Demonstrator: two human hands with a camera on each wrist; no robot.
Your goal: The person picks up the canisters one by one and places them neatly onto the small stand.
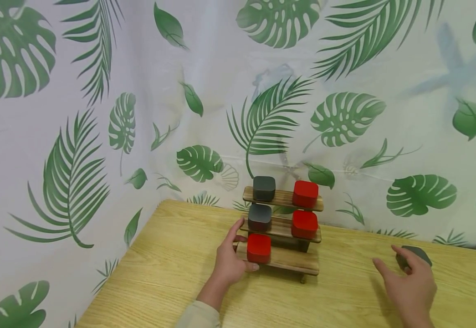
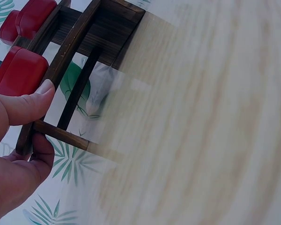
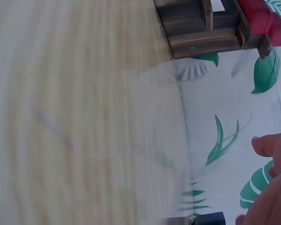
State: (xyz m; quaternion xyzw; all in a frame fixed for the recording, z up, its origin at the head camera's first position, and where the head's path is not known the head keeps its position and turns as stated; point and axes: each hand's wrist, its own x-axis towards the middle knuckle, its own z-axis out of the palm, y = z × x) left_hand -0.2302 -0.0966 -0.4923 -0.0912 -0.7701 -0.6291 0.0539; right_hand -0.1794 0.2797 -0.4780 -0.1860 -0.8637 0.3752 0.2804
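A three-tier wooden display stand (image 1: 295, 260) bears small rounded square boxes. My left hand (image 1: 230, 262) grips its left end, the thumb along the lowest tier's front edge; in the left wrist view the other fingers curl under the board. Beside that thumb is a red box (image 1: 258, 248) on the lowest tier. The middle tier holds a dark grey box (image 1: 260, 217) and a red box (image 1: 304, 224); the top tier holds another grey box (image 1: 264, 188) and red box (image 1: 305, 193). At the right, my right hand (image 1: 411, 284), thumb and forefinger spread, is beside a dark box (image 1: 420, 254), partly hidden by the hand.
The stand and the loose box are on a light wood-grain table (image 1: 172, 255). A white leaf-print sheet (image 1: 205, 127) hangs behind the table and along its left side. Table surface lies between the stand and my right hand.
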